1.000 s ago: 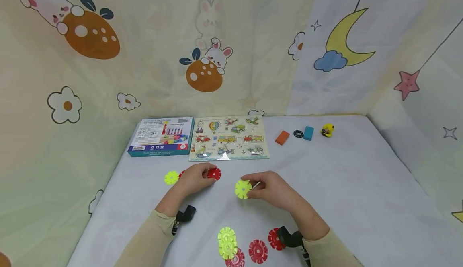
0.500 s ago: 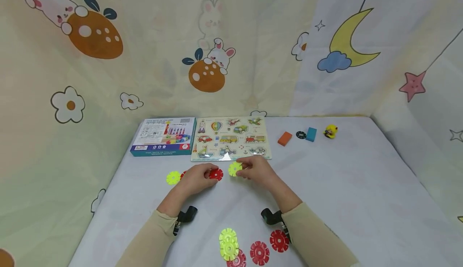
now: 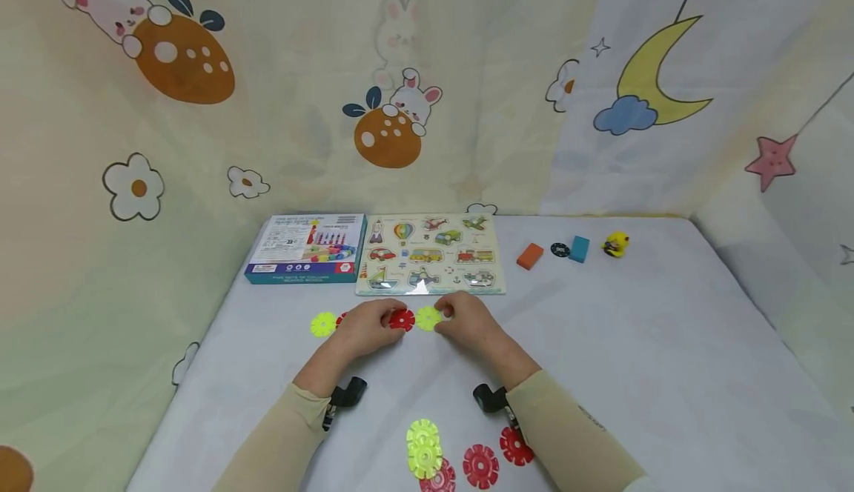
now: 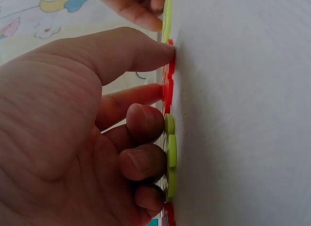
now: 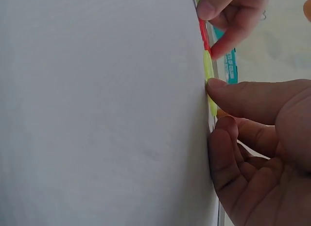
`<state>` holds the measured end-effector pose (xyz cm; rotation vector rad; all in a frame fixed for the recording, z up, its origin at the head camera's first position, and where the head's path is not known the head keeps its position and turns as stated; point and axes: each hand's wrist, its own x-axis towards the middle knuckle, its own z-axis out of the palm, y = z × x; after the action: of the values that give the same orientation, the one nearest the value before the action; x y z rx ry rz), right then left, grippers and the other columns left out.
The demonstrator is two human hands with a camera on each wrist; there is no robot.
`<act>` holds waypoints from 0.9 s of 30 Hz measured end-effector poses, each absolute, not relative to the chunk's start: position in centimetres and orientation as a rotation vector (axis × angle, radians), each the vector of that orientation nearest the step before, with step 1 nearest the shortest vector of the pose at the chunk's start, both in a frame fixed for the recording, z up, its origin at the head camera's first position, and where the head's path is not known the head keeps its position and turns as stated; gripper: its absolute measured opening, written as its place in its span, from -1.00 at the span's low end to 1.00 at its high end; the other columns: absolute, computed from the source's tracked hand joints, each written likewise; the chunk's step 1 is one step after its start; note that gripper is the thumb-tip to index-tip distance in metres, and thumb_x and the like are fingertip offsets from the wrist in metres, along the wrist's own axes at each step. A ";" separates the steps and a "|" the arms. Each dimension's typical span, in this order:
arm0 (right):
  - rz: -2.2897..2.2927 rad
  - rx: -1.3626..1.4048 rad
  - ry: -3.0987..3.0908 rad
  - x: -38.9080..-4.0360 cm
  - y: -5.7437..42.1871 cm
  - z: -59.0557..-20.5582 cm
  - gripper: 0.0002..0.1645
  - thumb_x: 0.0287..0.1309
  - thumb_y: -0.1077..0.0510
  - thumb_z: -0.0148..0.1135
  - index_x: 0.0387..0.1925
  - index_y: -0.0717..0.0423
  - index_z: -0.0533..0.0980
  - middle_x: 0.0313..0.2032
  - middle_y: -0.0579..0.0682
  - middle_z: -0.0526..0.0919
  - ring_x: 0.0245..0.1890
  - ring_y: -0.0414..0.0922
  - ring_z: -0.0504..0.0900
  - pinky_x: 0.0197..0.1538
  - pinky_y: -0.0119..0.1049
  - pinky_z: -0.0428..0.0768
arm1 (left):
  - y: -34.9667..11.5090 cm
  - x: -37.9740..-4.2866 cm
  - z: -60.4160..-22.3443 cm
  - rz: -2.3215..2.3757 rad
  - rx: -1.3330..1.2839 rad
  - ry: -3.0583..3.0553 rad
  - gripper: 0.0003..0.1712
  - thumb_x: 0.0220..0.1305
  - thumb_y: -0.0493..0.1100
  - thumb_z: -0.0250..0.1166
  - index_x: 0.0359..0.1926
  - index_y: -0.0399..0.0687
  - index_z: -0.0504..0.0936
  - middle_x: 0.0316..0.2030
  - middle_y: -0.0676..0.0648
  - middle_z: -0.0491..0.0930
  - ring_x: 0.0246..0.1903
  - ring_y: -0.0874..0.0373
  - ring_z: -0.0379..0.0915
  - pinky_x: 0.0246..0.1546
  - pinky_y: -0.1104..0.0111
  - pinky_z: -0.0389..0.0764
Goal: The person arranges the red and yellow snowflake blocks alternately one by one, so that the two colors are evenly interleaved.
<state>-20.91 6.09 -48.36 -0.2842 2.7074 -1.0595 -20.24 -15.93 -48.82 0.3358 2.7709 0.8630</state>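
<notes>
My left hand [image 3: 365, 327] pinches a red snowflake disc [image 3: 402, 320] between thumb and index finger, low over the white table. Its other fingers curl against a yellow-green disc [image 4: 171, 150], visible in the left wrist view but hidden under the hand from above. Past that hand, a yellow disc [image 3: 323, 324] sits at the row's left end, with a sliver of red beside it. My right hand [image 3: 469, 320] pinches another yellow disc [image 3: 428, 318] by its right side, edge to edge with the red one. In the right wrist view, the thumb [image 5: 218, 86] presses its near side.
Near the front lie stacked yellow discs [image 3: 424, 449], overlapping a red one, and more red discs [image 3: 480, 467]. Behind the hands are a boxed set [image 3: 303, 249] and a picture puzzle board [image 3: 431, 255]. An orange block [image 3: 530, 256], blue block [image 3: 579, 249] and yellow figurine [image 3: 615, 244] stand back right.
My right hand has carried the yellow disc forward and left until it meets the red disc. The left hand has kept its grip on the red disc in place.
</notes>
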 end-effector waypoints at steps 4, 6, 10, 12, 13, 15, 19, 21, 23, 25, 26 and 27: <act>-1.077 -0.281 2.706 -21.0 6.3 -48.4 -0.62 -0.02 0.15 0.42 -0.10 0.10 0.60 -0.38 -0.06 0.47 -0.28 -0.12 0.42 -0.27 -0.32 0.43 | -15.9 -20.4 -48.4 0.835 0.335 2.774 -0.38 -0.03 0.07 0.46 0.12 0.21 0.55 -0.34 0.14 0.46 -0.22 0.14 0.34 -0.25 0.29 0.43; -1.086 -0.279 2.704 -21.0 6.4 -48.4 -0.61 -0.02 0.14 0.42 -0.10 0.10 0.60 -0.37 -0.07 0.48 -0.27 -0.12 0.42 -0.26 -0.32 0.43 | -15.8 -20.5 -48.3 0.823 0.343 2.776 -0.37 -0.04 0.07 0.46 0.12 0.19 0.54 -0.31 0.14 0.47 -0.21 0.14 0.34 -0.24 0.29 0.45; -1.111 -0.281 2.692 -21.1 6.5 -48.4 -0.61 -0.03 0.14 0.43 -0.09 0.10 0.59 -0.35 -0.06 0.48 -0.27 -0.11 0.42 -0.24 -0.31 0.43 | -15.4 -20.7 -47.9 0.806 0.350 2.785 -0.38 -0.03 0.09 0.45 0.12 0.16 0.55 -0.33 0.09 0.48 -0.26 0.14 0.36 -0.29 0.29 0.45; -1.125 -0.288 2.687 -21.1 6.5 -48.4 -0.61 -0.03 0.15 0.43 -0.10 0.11 0.59 -0.35 -0.05 0.48 -0.28 -0.11 0.42 -0.25 -0.30 0.43 | -14.8 -20.9 -47.5 0.796 0.351 2.786 -0.40 -0.01 0.09 0.44 0.11 0.15 0.55 -0.36 0.07 0.48 -0.30 0.14 0.37 -0.34 0.30 0.44; -1.130 -0.293 2.684 -21.1 6.6 -48.4 -0.61 -0.04 0.16 0.43 -0.10 0.11 0.59 -0.35 -0.05 0.49 -0.28 -0.11 0.42 -0.25 -0.30 0.43 | -14.4 -21.0 -47.4 0.788 0.359 2.780 -0.41 0.00 0.08 0.43 0.11 0.15 0.55 -0.38 0.06 0.47 -0.31 0.13 0.37 -0.35 0.29 0.43; -1.131 -0.308 2.683 -21.1 6.6 -48.4 -0.62 -0.03 0.17 0.42 -0.10 0.13 0.59 -0.35 -0.04 0.49 -0.29 -0.12 0.41 -0.26 -0.29 0.42 | -13.5 -21.1 -47.3 0.764 0.373 2.771 -0.41 0.00 0.08 0.43 0.11 0.14 0.56 -0.36 0.08 0.49 -0.31 0.13 0.37 -0.33 0.29 0.44; -1.129 -0.333 2.681 -21.1 6.7 -48.6 -0.64 -0.03 0.21 0.40 -0.12 0.15 0.59 -0.37 -0.04 0.48 -0.31 -0.12 0.41 -0.28 -0.30 0.41 | -11.9 -21.4 -47.5 0.706 0.436 2.759 -0.39 -0.01 0.08 0.43 0.11 0.09 0.56 -0.28 0.09 0.54 -0.31 0.14 0.38 -0.24 0.26 0.46; -1.129 -0.355 2.684 -21.1 6.7 -48.7 -0.65 -0.03 0.23 0.39 -0.12 0.17 0.59 -0.38 -0.03 0.48 -0.32 -0.12 0.41 -0.29 -0.29 0.41 | -11.4 -21.4 -47.6 0.701 0.450 2.767 -0.40 -0.02 0.08 0.43 0.10 0.08 0.56 -0.26 0.10 0.55 -0.31 0.15 0.39 -0.22 0.26 0.46; -1.131 -0.376 2.687 -21.0 6.8 -48.8 -0.65 -0.04 0.24 0.38 -0.12 0.19 0.59 -0.38 -0.03 0.48 -0.33 -0.12 0.40 -0.29 -0.29 0.40 | -11.1 -21.3 -47.6 0.722 0.448 2.767 -0.42 -0.02 0.05 0.44 0.07 0.05 0.58 -0.30 0.08 0.55 -0.33 0.14 0.39 -0.24 0.26 0.46; -1.131 -0.391 2.687 -21.0 6.9 -48.7 -0.65 -0.03 0.25 0.37 -0.12 0.20 0.59 -0.38 -0.02 0.48 -0.33 -0.11 0.40 -0.29 -0.28 0.40 | -10.9 -21.3 -47.6 0.734 0.446 2.770 -0.45 -0.02 0.04 0.44 0.04 0.04 0.59 -0.35 0.08 0.52 -0.34 0.13 0.39 -0.28 0.27 0.44; -1.129 -0.395 2.688 -21.0 7.1 -48.7 -0.65 -0.02 0.25 0.36 -0.12 0.20 0.59 -0.38 -0.03 0.48 -0.32 -0.12 0.40 -0.28 -0.28 0.40 | -10.9 -21.4 -47.7 0.740 0.449 2.766 -0.46 -0.01 0.04 0.44 0.03 0.04 0.59 -0.38 0.08 0.50 -0.36 0.13 0.38 -0.31 0.28 0.43; -1.132 -0.387 2.682 -20.9 7.2 -48.6 -0.65 -0.01 0.26 0.35 -0.11 0.19 0.58 -0.37 -0.03 0.48 -0.32 -0.12 0.40 -0.28 -0.28 0.40 | -10.9 -21.4 -47.8 0.746 0.452 2.764 -0.47 0.00 0.04 0.43 0.03 0.03 0.60 -0.41 0.07 0.49 -0.36 0.13 0.38 -0.33 0.28 0.42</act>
<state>-20.90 7.17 -48.60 -0.3873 2.6823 -1.1319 -21.39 -10.88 -47.75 0.4516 2.7636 0.7461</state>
